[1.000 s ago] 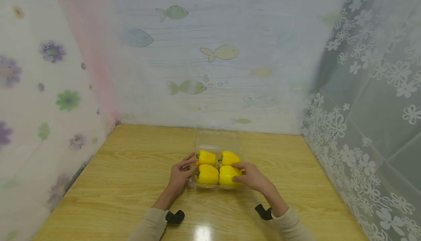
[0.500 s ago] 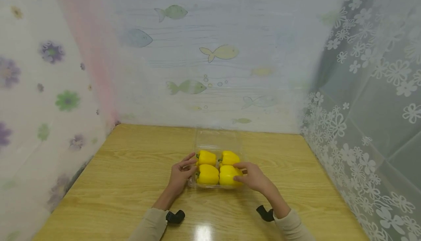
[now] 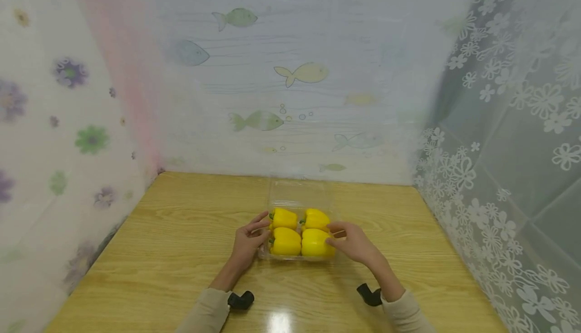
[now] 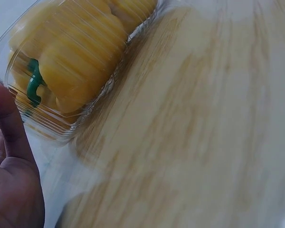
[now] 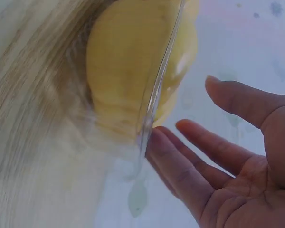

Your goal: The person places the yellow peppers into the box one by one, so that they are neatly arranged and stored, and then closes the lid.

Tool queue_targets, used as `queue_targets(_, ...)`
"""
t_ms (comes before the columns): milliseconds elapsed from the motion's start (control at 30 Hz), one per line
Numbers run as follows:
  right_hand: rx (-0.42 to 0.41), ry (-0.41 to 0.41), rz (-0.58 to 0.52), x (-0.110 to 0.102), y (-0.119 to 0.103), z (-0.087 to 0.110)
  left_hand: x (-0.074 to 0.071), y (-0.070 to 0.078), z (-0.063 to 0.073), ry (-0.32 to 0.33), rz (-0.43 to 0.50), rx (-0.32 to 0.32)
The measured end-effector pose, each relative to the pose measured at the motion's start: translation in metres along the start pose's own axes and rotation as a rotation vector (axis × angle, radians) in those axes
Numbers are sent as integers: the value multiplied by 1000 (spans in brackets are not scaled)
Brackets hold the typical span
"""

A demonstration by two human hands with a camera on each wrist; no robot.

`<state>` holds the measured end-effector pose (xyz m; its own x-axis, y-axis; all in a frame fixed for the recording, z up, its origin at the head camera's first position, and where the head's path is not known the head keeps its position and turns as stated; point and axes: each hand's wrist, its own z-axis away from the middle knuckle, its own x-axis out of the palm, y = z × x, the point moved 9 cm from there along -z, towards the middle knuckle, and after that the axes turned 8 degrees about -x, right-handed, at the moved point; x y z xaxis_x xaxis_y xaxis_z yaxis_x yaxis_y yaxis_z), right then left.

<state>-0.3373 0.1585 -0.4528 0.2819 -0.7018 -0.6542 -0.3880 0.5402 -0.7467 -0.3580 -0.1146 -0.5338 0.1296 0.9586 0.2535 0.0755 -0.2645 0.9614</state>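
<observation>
Clear plastic box (image 3: 283, 258) with four yellow peppers (image 3: 287, 243) sits about midway between the desk's (image 3: 195, 222) left and right edges. Near edge is out of view. Lid (image 3: 299, 194) is open, on the box's far side, by the desk's far edge.

Left to right:

Left hand (image 3: 246, 243) is at the box's left side, fingers spread and part-bent. One fingertip is at or just beside the rim; can't tell if it touches. No grip visible.

Box lies between both hands. Peppers are packed two by two; three visible stems point toward the desk's left edge, so long axes look left-right. Near-right stem isn't visible. Can't call the base's long axis, view is foreshortened.

Right hand (image 3: 356, 244) is at the right side, about half open, nothing held. Right wrist view puts one fingertip at the rim, the uppermost digit well apart from it.

My read: key relation is box between hands, lid beyond both. Left hand is nearer the left pepper pair, right hand the right pair. Neither is clearly nearer the lid; getting there means reaching toward the far edge.
</observation>
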Motion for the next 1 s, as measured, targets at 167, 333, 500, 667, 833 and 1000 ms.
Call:
queue_targets(167, -5, 61, -41, -10, 12, -3, 0, -1, 0, 2, -4, -5)
queue_targets(333, -17, 131, -118, -15, 27, -7, 0, -2, 0, 4, -14, -2)
queue_targets(500, -38, 161, -224, -15, 46, -12, 0, -1, 0, 1, -21, 4)
queue_targets(667, -22, 91, -279, -11, 68, -16, 0, -1, 0, 3, -24, -1)
queue_targets(833, 19, 42, -320, -9, 80, -21, 0, 0, 0, 14, -21, -5)
queue_targets(1000, 30, 18, -361, -8, 88, -32, -1, 0, -1, 22, -19, -8)
